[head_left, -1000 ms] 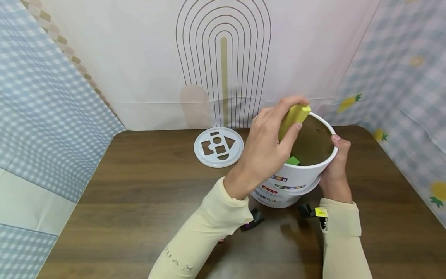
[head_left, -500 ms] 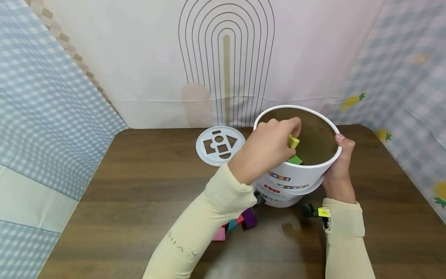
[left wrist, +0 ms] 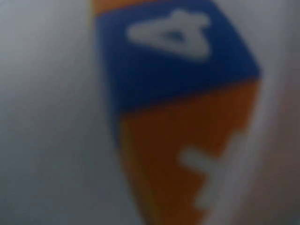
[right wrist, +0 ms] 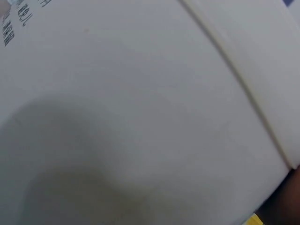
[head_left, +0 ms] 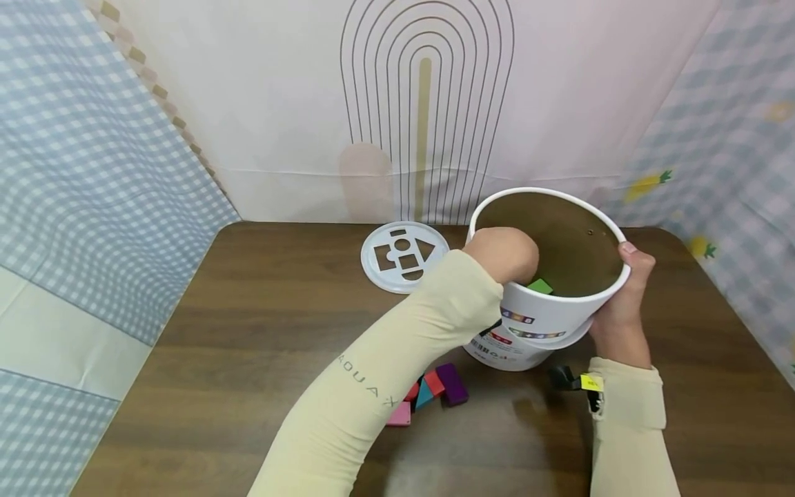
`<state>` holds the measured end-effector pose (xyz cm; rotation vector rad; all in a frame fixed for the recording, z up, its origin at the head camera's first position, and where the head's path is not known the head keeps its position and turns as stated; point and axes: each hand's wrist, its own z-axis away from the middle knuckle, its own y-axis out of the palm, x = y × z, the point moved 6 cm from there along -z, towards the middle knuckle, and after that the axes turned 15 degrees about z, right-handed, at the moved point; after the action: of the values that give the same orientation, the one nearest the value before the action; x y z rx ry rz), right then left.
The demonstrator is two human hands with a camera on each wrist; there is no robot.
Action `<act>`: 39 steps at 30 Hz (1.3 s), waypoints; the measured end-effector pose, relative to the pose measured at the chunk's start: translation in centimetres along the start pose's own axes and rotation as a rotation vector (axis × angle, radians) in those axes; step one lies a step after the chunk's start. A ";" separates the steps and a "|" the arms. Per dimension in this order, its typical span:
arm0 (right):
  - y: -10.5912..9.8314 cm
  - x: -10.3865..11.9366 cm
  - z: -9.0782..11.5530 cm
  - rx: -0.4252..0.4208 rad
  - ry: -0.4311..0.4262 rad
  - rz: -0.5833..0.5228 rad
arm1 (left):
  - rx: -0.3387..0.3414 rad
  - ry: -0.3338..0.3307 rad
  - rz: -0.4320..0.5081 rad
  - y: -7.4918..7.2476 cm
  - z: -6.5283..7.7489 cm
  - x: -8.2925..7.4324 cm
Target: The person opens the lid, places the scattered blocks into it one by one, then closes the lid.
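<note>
A white bucket (head_left: pixel 565 317) with printed number strips stands on the table at right, tilted toward me. My left hand (head_left: pixel 506 254) reaches over its near-left rim; the fingers are inside and hidden, so what they hold cannot be seen. A green block (head_left: pixel 540 286) shows inside the bucket, right of that hand. My right hand (head_left: pixel 626 304) grips the bucket's right side, thumb over the rim. Up close, the left wrist view shows a printed strip (left wrist: pixel 178 56) with a 4. White bucket wall (right wrist: pixel 140 117) fills the right wrist view.
A round white lid (head_left: pixel 393 273) with shaped cut-outs lies left of the bucket. Near my left forearm are a purple block (head_left: pixel 452 384), a blue block (head_left: pixel 424 395), a pink block (head_left: pixel 400 414) and red pieces. Curtains stand behind the wooden table (head_left: pixel 261 310).
My left hand has lowered a yellow block into the bucket; that block is now out of sight. The right hand keeps its hold on the rim. The view has shifted slightly left.
</note>
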<state>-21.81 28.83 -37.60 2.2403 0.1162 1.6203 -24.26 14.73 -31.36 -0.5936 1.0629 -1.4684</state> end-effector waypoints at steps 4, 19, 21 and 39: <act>-0.2 0.1 0.2 -0.006 -0.007 -0.033 | -0.037 0.046 -0.018 0.2 0.0 -0.4; -1.1 0.3 0.2 0.002 0.003 -0.025 | -0.105 0.236 -0.071 0.2 -0.2 -1.9; -1.0 0.2 0.2 0.010 0.006 -0.021 | -0.183 0.285 0.011 -0.4 0.0 -1.9; 0.0 0.2 0.0 0.017 0.014 0.034 | -0.644 0.690 0.831 3.8 5.3 7.6</act>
<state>-21.77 28.84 -37.44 2.2556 0.0965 1.6595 -19.37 6.34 -33.81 -0.0009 2.0462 -0.5544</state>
